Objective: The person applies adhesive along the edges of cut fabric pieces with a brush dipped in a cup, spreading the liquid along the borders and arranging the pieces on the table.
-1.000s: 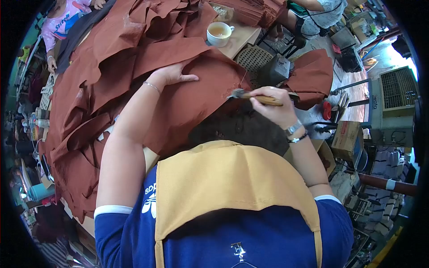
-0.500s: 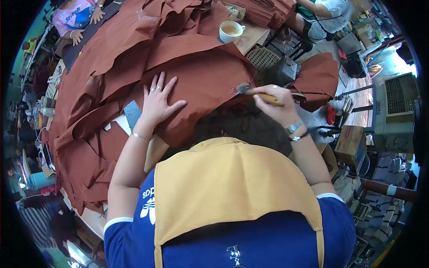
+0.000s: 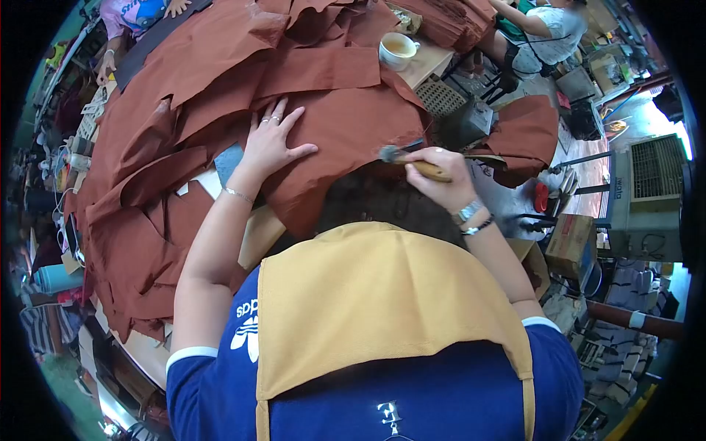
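Note:
My right hand (image 3: 447, 182) is closed around the wooden handle of a brush (image 3: 430, 171). The brush head touches the near right edge of a reddish-brown sheet (image 3: 346, 121), which looks like leather or cloth. Frayed threads show beside the bristles. My left hand (image 3: 272, 143) lies flat on the same sheet, fingers spread, rings on it. Close to the left wrist, a grey-blue flat piece (image 3: 229, 163) sticks out from under the material. More reddish-brown sheets (image 3: 198, 73) are layered and crumpled across the table. A white cup (image 3: 398, 50) with pale yellowish liquid stands beyond the brush.
A perforated beige crate (image 3: 440, 99) and a dark box (image 3: 471, 121) stand right of the table. Reddish-brown material (image 3: 523, 136) drapes over something there. Co-workers sit at the far left (image 3: 121, 22) and far right (image 3: 551, 37). A cardboard box (image 3: 570, 242) is low on the right.
The brush has moved left along the sheet's edge. My left hand stays flat on the sheet. The folds near the sheet's far edge lie differently, and the whole view has shifted slightly.

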Motion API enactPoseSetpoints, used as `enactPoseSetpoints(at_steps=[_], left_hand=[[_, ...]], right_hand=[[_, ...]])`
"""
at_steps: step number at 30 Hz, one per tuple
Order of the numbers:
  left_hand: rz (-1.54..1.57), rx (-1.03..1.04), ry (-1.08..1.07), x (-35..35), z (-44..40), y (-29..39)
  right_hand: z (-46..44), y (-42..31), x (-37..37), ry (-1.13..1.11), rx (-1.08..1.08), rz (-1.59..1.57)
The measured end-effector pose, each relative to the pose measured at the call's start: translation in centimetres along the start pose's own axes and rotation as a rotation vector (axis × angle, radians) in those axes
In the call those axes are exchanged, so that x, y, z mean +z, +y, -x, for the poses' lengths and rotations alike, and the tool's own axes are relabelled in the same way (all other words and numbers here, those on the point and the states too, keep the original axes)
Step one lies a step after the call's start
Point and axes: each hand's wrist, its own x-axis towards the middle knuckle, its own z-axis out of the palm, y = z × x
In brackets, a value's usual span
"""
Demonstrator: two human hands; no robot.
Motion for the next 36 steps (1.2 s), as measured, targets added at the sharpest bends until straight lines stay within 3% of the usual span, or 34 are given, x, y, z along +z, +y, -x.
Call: enactPoseSetpoints(at_steps=[2, 4, 7, 9, 13, 18, 24, 29, 36], left_hand=[[-0.001, -0.073, 0.016, 0.2, 0.4, 0.5], [-0.001, -0.136, 0.027, 0.2, 1.5, 1.3], [-0.027, -0.093, 0.114, 0.9, 1.7, 1.1], [-0.017, -0.082, 0.098, 0.7, 1.5, 0.9], [0.001, -0.069, 0.084, 0.7, 0.9, 0.5], [0.006, -0.065, 0.103, 0.9, 0.8, 0.4], [0.016, -0.038, 0.104, 0.7, 0.2, 0.2], [0.034, -0.016, 0.102, 0.9, -0.5, 0.0], [0.045, 0.040, 0.143, 1.0, -1.2, -0.3]], right_hand=[[0.6, 1.1, -1.8, -0.015, 0.059, 0.192], [0.1, -0.3, -1.1, 0.036, 0.048, 0.083], [-1.0, -2.8, 1.8, 0.023, -0.076, -0.087], [-0.7, -2.2, 2.8, -0.068, -0.081, -0.065], [-0.1, -1.8, -0.5, -0.043, 0.021, 0.133], [-1.6, -4.4, 3.5, -0.074, -0.154, -0.093], [-0.7, -3.1, 0.7, -0.125, -0.074, 0.126], [-2.6, -5.4, 4.6, -0.151, -0.180, -0.122], [-2.5, -4.7, 2.1, -0.188, -0.114, -0.039]])
